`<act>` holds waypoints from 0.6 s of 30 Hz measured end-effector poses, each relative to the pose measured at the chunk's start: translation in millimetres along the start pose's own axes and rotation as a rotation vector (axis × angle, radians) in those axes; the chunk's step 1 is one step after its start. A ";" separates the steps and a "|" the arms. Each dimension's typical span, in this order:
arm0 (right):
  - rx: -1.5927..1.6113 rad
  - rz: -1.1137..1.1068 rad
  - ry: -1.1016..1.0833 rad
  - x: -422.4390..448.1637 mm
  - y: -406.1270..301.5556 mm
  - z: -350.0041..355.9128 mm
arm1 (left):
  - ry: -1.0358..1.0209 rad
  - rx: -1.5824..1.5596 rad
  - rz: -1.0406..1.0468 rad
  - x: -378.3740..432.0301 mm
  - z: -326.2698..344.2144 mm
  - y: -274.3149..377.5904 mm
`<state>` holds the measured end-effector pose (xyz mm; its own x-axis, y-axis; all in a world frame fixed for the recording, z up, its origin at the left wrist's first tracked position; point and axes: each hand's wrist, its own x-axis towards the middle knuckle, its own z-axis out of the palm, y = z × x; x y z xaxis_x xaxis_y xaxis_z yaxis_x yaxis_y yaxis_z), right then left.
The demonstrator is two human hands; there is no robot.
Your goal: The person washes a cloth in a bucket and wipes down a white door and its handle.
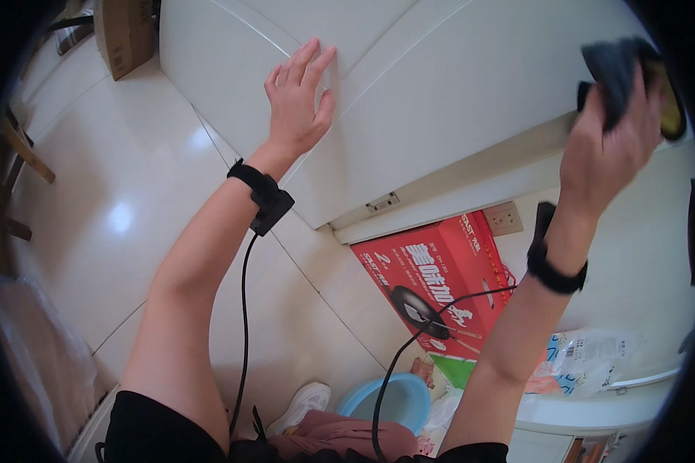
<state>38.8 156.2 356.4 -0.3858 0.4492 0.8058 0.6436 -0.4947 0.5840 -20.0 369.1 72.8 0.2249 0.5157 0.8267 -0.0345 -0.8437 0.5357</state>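
Observation:
My left hand point(298, 98) rests against the panel of a white door point(428, 110), its fingers spread and nothing in them. At the far right, my right hand point(608, 139) grips a dark grey cloth point(614, 75) near the door's upper edge in the picture. The hand and cloth are blurred. A yellowish thing with a black rim point(673, 107) shows just beside the right fingers; I cannot tell what it is or whether the hand touches it. A metal latch plate point(383, 201) sits on the door's narrow edge. Each wrist bears a black strap with a cable.
Below the door edge stands a red wok carton point(423, 278) by a wall socket point(503, 218). A light blue basin point(402, 399) with water is near my white shoe point(307, 405). Plastic packaging point(585, 359) lies at right, a cardboard box point(124, 37) at upper left. Pale tiles point(150, 191) cover the floor.

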 end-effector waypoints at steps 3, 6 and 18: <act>-0.080 -0.115 -0.064 6.4 15.2 38.8 | -0.019 -0.022 -0.045 -1.3 4.5 6.0; -0.050 -0.127 -0.167 -11.3 -16.5 60.5 | -0.037 -0.055 -0.057 0.4 4.6 0.1; 0.442 -0.305 -1.000 -209.5 -193.2 63.8 | -0.108 0.027 -0.047 -9.7 -6.5 -37.4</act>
<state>37.4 205.2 68.5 0.0071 0.9967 0.0803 0.8668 -0.0461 0.4966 -27.2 396.7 45.9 0.3295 0.5368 0.7767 0.0047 -0.8236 0.5672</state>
